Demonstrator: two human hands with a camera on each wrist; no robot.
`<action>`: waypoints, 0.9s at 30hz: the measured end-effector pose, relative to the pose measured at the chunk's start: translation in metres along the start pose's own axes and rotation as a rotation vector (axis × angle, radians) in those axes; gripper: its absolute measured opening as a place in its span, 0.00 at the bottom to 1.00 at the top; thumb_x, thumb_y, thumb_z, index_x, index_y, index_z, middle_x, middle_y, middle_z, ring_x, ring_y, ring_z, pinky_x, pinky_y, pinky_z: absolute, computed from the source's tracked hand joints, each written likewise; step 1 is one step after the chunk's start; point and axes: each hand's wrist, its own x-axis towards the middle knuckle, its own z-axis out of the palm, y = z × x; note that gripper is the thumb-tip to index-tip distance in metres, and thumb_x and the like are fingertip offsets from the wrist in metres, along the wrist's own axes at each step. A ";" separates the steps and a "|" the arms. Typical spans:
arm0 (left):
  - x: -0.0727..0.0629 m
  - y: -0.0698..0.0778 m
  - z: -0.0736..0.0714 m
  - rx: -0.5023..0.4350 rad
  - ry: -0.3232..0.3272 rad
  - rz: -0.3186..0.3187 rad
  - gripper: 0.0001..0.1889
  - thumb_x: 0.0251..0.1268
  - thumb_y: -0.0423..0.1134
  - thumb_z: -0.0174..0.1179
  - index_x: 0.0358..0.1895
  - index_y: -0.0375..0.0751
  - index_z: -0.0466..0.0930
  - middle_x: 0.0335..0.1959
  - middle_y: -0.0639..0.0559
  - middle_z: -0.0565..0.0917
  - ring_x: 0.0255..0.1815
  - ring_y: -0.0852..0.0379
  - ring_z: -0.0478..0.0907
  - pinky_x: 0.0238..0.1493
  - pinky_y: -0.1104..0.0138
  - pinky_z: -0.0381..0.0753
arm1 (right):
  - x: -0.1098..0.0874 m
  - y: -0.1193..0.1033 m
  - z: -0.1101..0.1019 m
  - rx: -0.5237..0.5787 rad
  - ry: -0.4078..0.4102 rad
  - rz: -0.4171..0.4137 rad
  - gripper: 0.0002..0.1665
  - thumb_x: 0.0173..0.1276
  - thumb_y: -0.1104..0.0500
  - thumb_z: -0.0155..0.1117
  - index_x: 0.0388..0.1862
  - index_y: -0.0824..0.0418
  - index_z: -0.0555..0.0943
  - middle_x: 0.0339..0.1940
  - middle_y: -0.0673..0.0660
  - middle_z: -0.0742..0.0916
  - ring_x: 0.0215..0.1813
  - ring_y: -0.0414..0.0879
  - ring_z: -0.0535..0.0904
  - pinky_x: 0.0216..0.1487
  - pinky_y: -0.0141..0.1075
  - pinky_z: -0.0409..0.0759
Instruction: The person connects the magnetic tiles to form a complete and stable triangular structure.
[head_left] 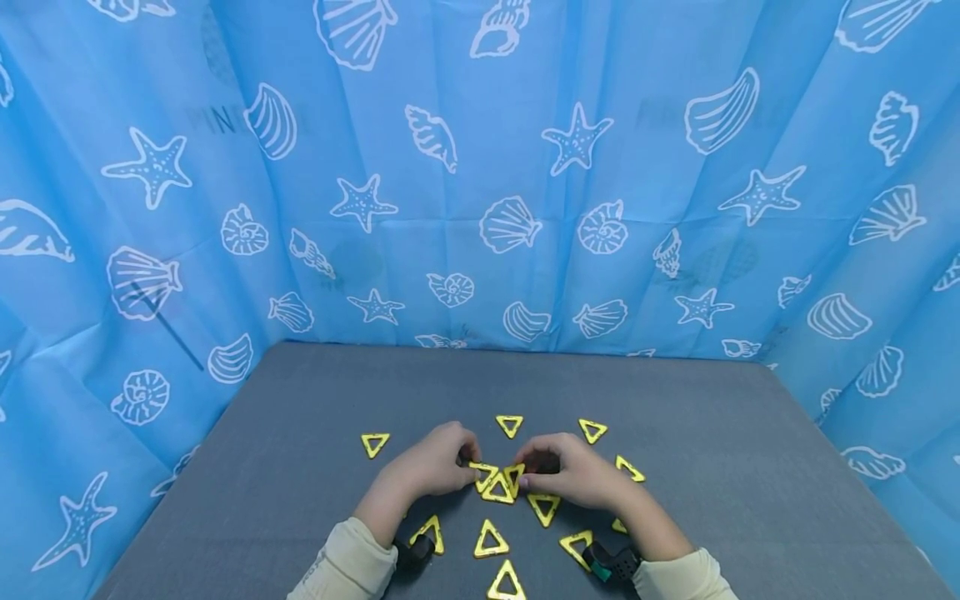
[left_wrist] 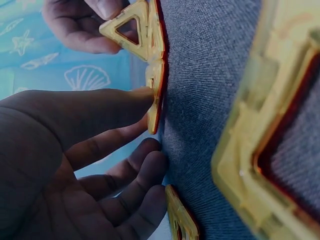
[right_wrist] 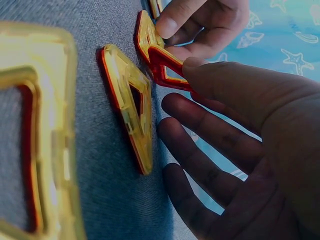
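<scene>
Three yellow triangular magnetic tiles meet between the hands in the head view. My left hand [head_left: 437, 462] pinches the left tile [head_left: 487, 467], which lies flat on the table, with thumb on top. Thumb and index finger of my right hand [head_left: 576, 472] grip the right tile [head_left: 514, 469]. That tile is tilted up from the table, its red edge showing in the right wrist view [right_wrist: 159, 65]. Between them lies the middle tile [head_left: 497, 499], flat and touching its neighbours. The right hand's other fingers are spread loosely, near another flat tile [right_wrist: 120, 90].
Several loose yellow triangular tiles lie around on the grey table [head_left: 315, 392], among them one at the left [head_left: 374, 436], one behind the hands [head_left: 509, 418] and one in front [head_left: 491, 552]. A blue shell-patterned curtain [head_left: 465, 208] hangs along the table's back and sides.
</scene>
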 end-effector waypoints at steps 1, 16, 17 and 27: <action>0.000 0.000 0.000 0.001 -0.001 -0.002 0.04 0.69 0.35 0.71 0.41 0.44 0.85 0.40 0.50 0.79 0.38 0.58 0.74 0.42 0.60 0.77 | 0.000 0.000 0.000 0.000 0.000 -0.001 0.12 0.77 0.58 0.69 0.55 0.60 0.87 0.47 0.57 0.92 0.45 0.46 0.88 0.45 0.36 0.84; 0.004 0.004 -0.002 -0.136 -0.016 0.069 0.04 0.70 0.35 0.71 0.41 0.46 0.85 0.32 0.57 0.81 0.33 0.61 0.77 0.36 0.66 0.77 | 0.000 -0.003 0.000 0.012 0.000 -0.014 0.12 0.77 0.59 0.69 0.55 0.61 0.87 0.46 0.58 0.92 0.46 0.47 0.88 0.45 0.36 0.84; 0.004 0.004 -0.002 -0.151 -0.022 0.067 0.04 0.70 0.35 0.71 0.41 0.47 0.85 0.32 0.57 0.81 0.33 0.60 0.77 0.36 0.66 0.77 | 0.000 -0.003 0.000 0.010 0.000 -0.014 0.12 0.77 0.59 0.69 0.54 0.62 0.87 0.46 0.58 0.92 0.45 0.47 0.88 0.45 0.36 0.84; 0.003 0.005 -0.006 -0.250 -0.094 0.080 0.11 0.63 0.36 0.76 0.46 0.41 0.86 0.33 0.55 0.85 0.35 0.58 0.83 0.38 0.64 0.80 | 0.001 -0.002 0.004 0.006 0.007 -0.022 0.13 0.76 0.59 0.69 0.55 0.62 0.87 0.45 0.58 0.91 0.45 0.47 0.87 0.45 0.35 0.84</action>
